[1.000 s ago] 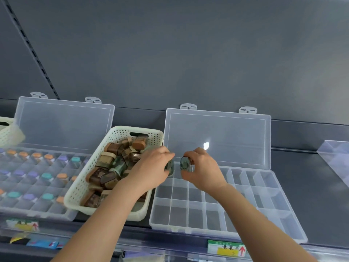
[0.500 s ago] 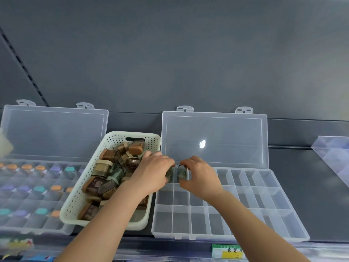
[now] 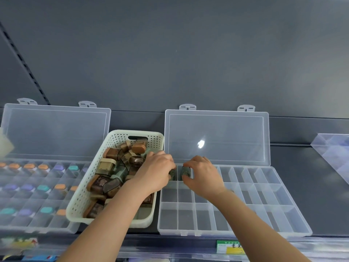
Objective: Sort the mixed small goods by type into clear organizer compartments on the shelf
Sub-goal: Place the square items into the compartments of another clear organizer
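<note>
A cream perforated basket [image 3: 90, 203] in the middle holds several small brown, tan and green containers [image 3: 111, 168]. To its right lies a clear organizer [image 3: 264, 210] with its lid [image 3: 217, 137] propped open. My left hand [image 3: 154, 173] grips a small green container [image 3: 172, 174] in the back-left compartment. My right hand [image 3: 203, 175] holds a second green container [image 3: 186, 172] in the compartment just right of it. Both containers sit down inside the back row.
A second clear organizer [image 3: 37, 222] at the left holds several orange, purple and teal capped items. A clear divider panel [image 3: 332, 154] leans at the far right. Price labels [image 3: 229, 247] run along the shelf's front edge.
Both hands moved down and away from me, bringing the two green containers from above the organizer into its back-left compartments.
</note>
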